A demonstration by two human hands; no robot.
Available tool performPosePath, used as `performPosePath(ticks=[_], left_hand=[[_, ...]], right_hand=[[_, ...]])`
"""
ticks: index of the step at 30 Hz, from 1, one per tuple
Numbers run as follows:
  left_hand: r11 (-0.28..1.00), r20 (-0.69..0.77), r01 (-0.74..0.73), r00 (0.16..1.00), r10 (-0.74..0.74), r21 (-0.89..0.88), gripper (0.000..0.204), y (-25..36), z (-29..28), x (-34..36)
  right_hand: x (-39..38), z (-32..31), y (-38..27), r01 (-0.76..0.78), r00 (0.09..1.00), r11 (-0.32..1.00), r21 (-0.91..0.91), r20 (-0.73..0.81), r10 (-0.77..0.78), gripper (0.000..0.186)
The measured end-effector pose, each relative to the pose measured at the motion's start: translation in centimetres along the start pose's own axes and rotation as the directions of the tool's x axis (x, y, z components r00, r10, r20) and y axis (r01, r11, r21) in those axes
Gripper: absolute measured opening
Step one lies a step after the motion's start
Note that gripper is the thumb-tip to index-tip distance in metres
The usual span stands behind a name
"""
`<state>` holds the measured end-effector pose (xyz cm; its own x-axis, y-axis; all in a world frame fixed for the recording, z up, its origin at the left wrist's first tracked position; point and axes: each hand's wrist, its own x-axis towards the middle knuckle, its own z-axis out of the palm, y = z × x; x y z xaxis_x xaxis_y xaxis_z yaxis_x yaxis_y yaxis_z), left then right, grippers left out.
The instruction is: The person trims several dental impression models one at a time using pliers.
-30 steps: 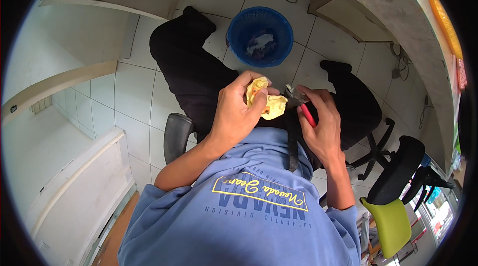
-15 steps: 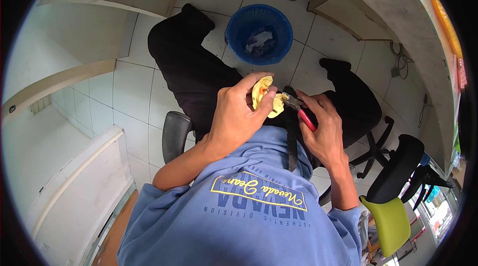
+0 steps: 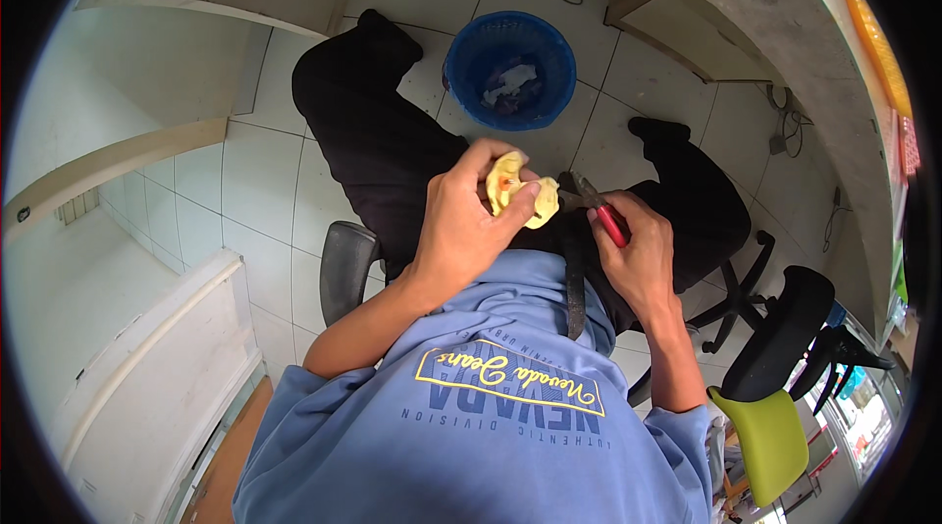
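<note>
A yellow, horseshoe-shaped plaster dental cast (image 3: 503, 177) with a small orange-red spot is pinched between the thumb and fingers of my left hand (image 3: 460, 220), above my lap. My right hand (image 3: 638, 251) is wrapped round the red handles of a pair of pliers (image 3: 610, 225). The metal jaws of the pliers point up and left, a short gap to the right of the cast. My palm and fingers hide part of the handles, and my left fingers cover part of the cast's edge.
Beyond my knees a blue plastic basket (image 3: 510, 28) stands on the tiled floor with white scraps in it. A black armrest (image 3: 349, 254) is at my left. To the right are a chair with a lime-green part (image 3: 772, 445) and cables (image 3: 797, 131) on the floor.
The pliers' jaws were at the cast's right edge; now they have drawn off to the right. The cast has tilted and shifted slightly in my left hand.
</note>
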<state>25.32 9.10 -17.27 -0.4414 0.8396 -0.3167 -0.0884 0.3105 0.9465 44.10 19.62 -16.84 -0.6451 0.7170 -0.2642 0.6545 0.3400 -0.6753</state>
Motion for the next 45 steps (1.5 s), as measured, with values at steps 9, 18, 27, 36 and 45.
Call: performPosePath(ticks=[9,18,27,36,45], left_hand=[[0.778,0.044,0.206,0.974,-0.224,-0.594,0.026,-3.0,-0.2,0.9],[0.814,0.006,0.141,0.986,-0.167,-0.564,0.031,-2.3,0.8,0.4],[0.905,0.020,0.123,0.992,-0.125,-0.408,0.032,-2.2,0.8,-0.1],[0.912,0.052,0.179,0.984,-0.171,-0.368,0.036,-2.5,0.3,0.0],[0.903,0.073,0.197,0.980,-0.183,-0.382,0.034,-2.9,0.1,0.3]], right_hand=[[-0.7,1.7,-1.4,-0.038,0.998,0.983,0.179,-0.042,0.046,0.040],[-1.5,3.5,-2.1,-0.073,0.995,0.970,0.233,-0.051,0.087,0.043],[-1.5,3.4,-2.1,-0.034,0.998,0.963,0.268,-0.049,0.049,0.039],[-0.7,3.5,-1.4,-0.084,0.996,0.983,0.165,0.001,0.085,0.020],[0.0,3.6,-1.2,0.018,0.997,0.986,0.167,-0.070,-0.006,0.038]])
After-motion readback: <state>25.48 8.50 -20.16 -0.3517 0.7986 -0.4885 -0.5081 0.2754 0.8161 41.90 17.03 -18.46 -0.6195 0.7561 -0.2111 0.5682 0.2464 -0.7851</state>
